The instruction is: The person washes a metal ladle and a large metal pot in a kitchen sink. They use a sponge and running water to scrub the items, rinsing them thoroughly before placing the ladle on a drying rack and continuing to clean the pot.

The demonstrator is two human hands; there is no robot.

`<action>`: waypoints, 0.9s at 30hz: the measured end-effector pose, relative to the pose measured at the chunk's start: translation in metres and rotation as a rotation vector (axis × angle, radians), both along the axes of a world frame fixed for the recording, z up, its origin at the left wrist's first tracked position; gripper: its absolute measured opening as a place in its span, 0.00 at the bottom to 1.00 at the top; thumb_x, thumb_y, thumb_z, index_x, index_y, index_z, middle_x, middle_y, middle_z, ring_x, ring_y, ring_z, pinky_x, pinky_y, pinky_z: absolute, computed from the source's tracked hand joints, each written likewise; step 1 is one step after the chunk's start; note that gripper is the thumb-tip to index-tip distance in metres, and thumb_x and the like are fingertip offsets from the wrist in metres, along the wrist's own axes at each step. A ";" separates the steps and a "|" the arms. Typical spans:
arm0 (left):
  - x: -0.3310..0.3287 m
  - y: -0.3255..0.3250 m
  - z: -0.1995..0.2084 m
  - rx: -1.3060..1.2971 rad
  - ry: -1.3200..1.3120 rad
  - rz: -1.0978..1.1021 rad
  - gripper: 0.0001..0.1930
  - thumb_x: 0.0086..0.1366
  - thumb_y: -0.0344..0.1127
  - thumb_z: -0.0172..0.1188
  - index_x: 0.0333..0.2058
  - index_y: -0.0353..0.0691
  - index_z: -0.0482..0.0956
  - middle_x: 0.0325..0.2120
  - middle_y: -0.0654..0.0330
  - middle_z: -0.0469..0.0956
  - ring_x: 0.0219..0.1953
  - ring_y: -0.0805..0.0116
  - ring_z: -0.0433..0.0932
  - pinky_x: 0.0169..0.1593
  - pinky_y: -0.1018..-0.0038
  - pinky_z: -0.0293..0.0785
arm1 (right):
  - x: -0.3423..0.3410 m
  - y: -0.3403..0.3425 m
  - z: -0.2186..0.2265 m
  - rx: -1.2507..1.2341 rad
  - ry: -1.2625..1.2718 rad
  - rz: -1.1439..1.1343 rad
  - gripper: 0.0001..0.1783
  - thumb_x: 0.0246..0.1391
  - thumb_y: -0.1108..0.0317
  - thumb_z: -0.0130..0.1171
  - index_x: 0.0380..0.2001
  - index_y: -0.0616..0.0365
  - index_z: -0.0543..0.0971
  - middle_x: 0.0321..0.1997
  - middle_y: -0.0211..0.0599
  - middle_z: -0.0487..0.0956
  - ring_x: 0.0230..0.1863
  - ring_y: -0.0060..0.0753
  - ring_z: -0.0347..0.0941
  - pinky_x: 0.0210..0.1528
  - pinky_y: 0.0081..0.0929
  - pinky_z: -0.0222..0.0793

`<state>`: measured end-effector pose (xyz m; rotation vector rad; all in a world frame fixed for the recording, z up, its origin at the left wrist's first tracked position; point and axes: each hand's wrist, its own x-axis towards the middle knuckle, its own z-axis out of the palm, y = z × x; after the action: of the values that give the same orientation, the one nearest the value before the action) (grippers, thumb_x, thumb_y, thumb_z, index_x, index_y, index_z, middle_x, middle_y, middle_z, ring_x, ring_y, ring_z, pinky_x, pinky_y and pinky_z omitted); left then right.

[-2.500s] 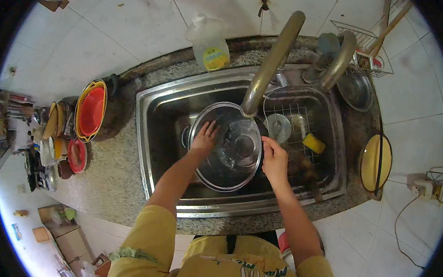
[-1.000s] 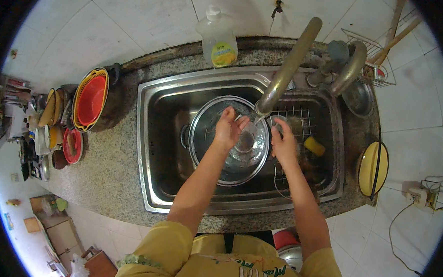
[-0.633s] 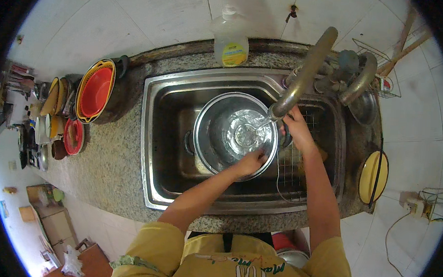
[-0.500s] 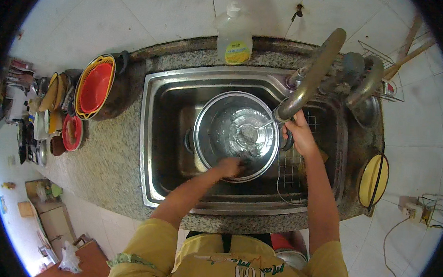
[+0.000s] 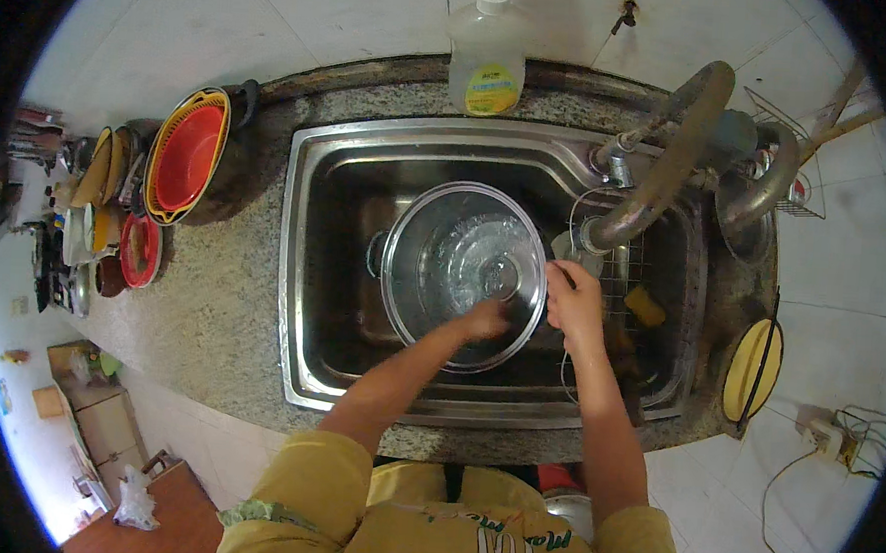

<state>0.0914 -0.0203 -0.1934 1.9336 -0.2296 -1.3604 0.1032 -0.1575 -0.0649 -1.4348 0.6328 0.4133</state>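
Tiled wall (image 5: 346, 21), speckled desk (image 5: 221, 315), pot (image 5: 387, 274) in the sink (image 5: 290, 269)

Along the far edge of the desk, a clear bottle (image 5: 489, 59) with a yellow label. At far left, a red basin (image 5: 187, 158) nested in a yellow strainer (image 5: 167, 219). Just nearer, a red plate (image 5: 151, 251). At the right end of the desk, an oval yellow tray (image 5: 749, 368) crossed by a dark strap. Beyond that, a wall socket (image 5: 827, 437) with cords.

Around the middle of the steel sink, well apart from its left wall, the round metal pot, with rippled water (image 5: 475, 243) inside and a dark handle (image 5: 375, 254) on its left. On its right side, the right hand (image 5: 574, 301), grip clamped on the pot, fingers curled at the edge. Over the near right part of the pot's mouth, the left hand (image 5: 483, 322), blurred; cannot tell whether that grip is apart or together, nor how deep in the water.

Just right of the pot, the mouth of a thick metal spout (image 5: 669, 168), slanting in from the far right. Below and beside it, a wire rack (image 5: 620, 276) and a yellow sponge (image 5: 645, 305). At near left, a plastic bag (image 5: 138, 501) on a brown top.
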 end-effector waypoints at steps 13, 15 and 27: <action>0.020 0.082 0.013 0.529 -0.683 -0.671 0.17 0.54 0.40 0.51 0.43 0.42 0.73 0.47 0.56 0.66 0.48 0.63 0.65 0.49 0.68 0.63 | -0.027 0.003 -0.013 -0.075 -0.004 -0.051 0.08 0.50 0.64 0.53 0.31 0.56 0.72 0.09 0.25 0.61 0.06 0.16 0.53 0.07 0.18 0.46; 0.059 0.092 -0.012 0.499 -1.079 -0.520 0.19 0.54 0.37 0.47 0.46 0.43 0.70 0.51 0.58 0.62 0.54 0.64 0.57 0.54 0.66 0.57 | -0.026 0.010 -0.009 -0.046 0.013 -0.048 0.08 0.50 0.64 0.53 0.31 0.56 0.72 0.08 0.26 0.61 0.06 0.17 0.54 0.07 0.19 0.47; -0.042 0.066 0.003 0.046 -0.114 -0.095 0.16 0.60 0.40 0.47 0.42 0.35 0.68 0.39 0.52 0.67 0.44 0.59 0.65 0.47 0.69 0.61 | -0.039 0.026 -0.020 -0.447 -0.313 0.054 0.10 0.48 0.66 0.53 0.29 0.63 0.74 0.25 0.43 0.75 0.27 0.35 0.71 0.33 0.26 0.64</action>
<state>0.0495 0.0456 -0.1907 2.0647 -0.3525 -1.3276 0.0645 -0.1314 -0.0845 -1.8988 0.4468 0.0820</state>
